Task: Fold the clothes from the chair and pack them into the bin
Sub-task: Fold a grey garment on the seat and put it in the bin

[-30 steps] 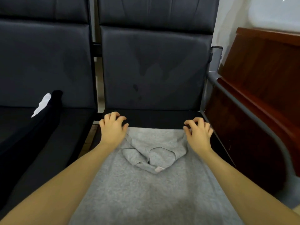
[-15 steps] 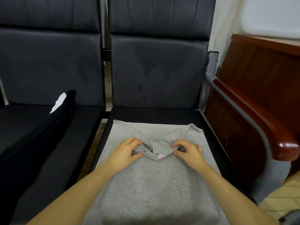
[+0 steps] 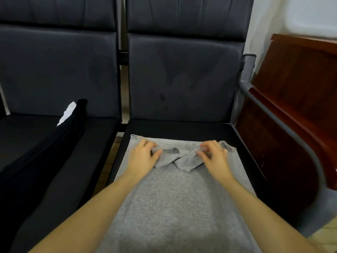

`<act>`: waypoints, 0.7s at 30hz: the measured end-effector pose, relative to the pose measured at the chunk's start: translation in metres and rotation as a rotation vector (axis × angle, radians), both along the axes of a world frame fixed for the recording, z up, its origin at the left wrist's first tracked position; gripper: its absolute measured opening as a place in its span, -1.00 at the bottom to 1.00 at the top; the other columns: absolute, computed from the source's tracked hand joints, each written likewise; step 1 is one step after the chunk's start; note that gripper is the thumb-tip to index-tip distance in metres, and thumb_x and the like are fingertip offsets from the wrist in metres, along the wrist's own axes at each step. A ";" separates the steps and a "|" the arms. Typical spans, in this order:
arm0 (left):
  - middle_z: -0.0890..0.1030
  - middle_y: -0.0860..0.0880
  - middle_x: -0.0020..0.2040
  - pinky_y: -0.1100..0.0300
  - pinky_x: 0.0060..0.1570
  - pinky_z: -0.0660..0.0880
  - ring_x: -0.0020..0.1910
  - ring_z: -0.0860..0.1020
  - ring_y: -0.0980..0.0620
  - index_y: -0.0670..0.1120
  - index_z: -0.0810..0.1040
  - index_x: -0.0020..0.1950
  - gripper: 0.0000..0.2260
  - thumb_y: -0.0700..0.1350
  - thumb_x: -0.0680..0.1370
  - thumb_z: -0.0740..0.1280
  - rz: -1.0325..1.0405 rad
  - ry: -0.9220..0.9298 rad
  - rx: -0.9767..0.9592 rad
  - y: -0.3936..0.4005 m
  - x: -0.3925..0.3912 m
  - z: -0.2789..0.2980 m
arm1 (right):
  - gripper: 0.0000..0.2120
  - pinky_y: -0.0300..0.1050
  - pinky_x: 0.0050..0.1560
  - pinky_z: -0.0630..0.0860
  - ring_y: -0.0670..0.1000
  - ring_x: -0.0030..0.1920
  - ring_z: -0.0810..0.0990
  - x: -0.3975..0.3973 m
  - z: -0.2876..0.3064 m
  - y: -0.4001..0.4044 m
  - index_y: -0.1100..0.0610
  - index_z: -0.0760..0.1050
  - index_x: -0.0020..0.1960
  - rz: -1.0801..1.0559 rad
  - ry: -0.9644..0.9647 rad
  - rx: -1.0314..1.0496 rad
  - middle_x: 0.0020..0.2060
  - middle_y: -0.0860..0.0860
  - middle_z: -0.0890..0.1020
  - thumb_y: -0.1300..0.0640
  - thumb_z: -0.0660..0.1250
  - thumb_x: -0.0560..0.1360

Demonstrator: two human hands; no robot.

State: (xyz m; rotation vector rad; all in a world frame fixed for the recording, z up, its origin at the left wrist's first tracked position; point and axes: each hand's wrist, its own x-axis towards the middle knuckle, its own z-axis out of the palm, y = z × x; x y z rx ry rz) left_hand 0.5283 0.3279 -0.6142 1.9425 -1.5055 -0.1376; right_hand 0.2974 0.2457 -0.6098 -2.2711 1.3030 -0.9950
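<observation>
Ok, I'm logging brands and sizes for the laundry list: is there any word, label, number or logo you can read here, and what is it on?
No text can be read.
Grey garment: no print, and no tag shows where the left hand and right hand pinch its top flaps.
White scrap on the black clothing: it may be a label, but is too small and blurred to read.
Chairs: no markings.
</observation>
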 end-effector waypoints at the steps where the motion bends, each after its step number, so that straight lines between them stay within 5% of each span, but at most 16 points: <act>1: 0.54 0.00 0.04 0.08 0.01 0.46 -0.02 0.53 -0.01 -0.07 0.59 0.12 -0.63 0.17 0.51 0.28 -0.053 -0.033 0.032 0.004 0.001 -0.006 | -0.85 -0.24 0.08 0.19 -0.18 -0.07 0.46 -0.001 -0.005 0.007 -0.06 0.44 -0.04 0.074 0.032 0.006 -0.16 -0.23 0.46 0.05 0.41 0.48; 3: 0.57 0.00 0.05 0.06 0.02 0.48 -0.01 0.55 0.00 -0.07 0.61 0.14 -0.55 0.23 0.49 0.22 -0.102 -0.048 0.059 0.009 0.003 -0.015 | -0.75 -0.30 0.13 0.12 -0.25 -0.05 0.43 -0.003 -0.015 0.018 -0.08 0.40 -0.01 0.122 0.128 0.012 -0.10 -0.24 0.50 -0.11 0.42 0.43; 7: 0.53 -0.11 0.14 0.26 0.06 0.40 0.06 0.53 -0.06 -0.18 0.53 0.26 -0.73 -0.17 0.57 0.30 -0.079 0.116 0.029 0.008 0.007 -0.014 | -0.39 -0.17 0.18 0.03 -0.24 0.07 0.33 0.008 -0.024 0.021 -0.10 0.35 0.13 0.059 0.306 -0.016 0.06 -0.26 0.43 -0.46 0.25 0.24; 11: 0.56 -0.09 0.10 0.47 -0.08 0.29 -0.06 0.48 0.09 -0.15 0.48 0.31 -0.71 -0.20 0.58 0.29 0.005 0.184 -0.007 0.010 0.011 -0.005 | -0.65 -0.06 0.23 0.05 -0.08 0.19 0.31 0.021 -0.031 0.021 -0.06 0.48 -0.02 0.017 0.244 -0.113 0.14 -0.12 0.43 -0.29 0.28 0.37; 15: 0.59 -0.05 0.04 0.47 -0.12 0.34 -0.11 0.48 0.14 -0.14 0.55 0.22 -0.77 -0.18 0.57 0.31 0.011 0.222 -0.085 0.017 0.008 0.009 | -0.90 -0.12 0.13 0.13 -0.18 -0.05 0.42 0.015 -0.021 0.030 -0.01 0.58 -0.14 0.001 0.044 -0.089 -0.10 -0.16 0.57 -0.01 0.35 0.50; 21: 0.59 0.09 -0.10 0.41 -0.05 0.44 -0.15 0.52 0.20 -0.11 0.65 0.06 -0.86 -0.18 0.51 0.39 -0.155 0.199 -0.237 0.036 -0.008 0.049 | -0.95 -0.59 0.05 -0.01 -0.04 0.02 0.47 -0.022 0.027 0.042 -0.05 0.51 -0.11 -0.050 -0.071 0.025 -0.18 -0.14 0.60 0.04 0.31 0.54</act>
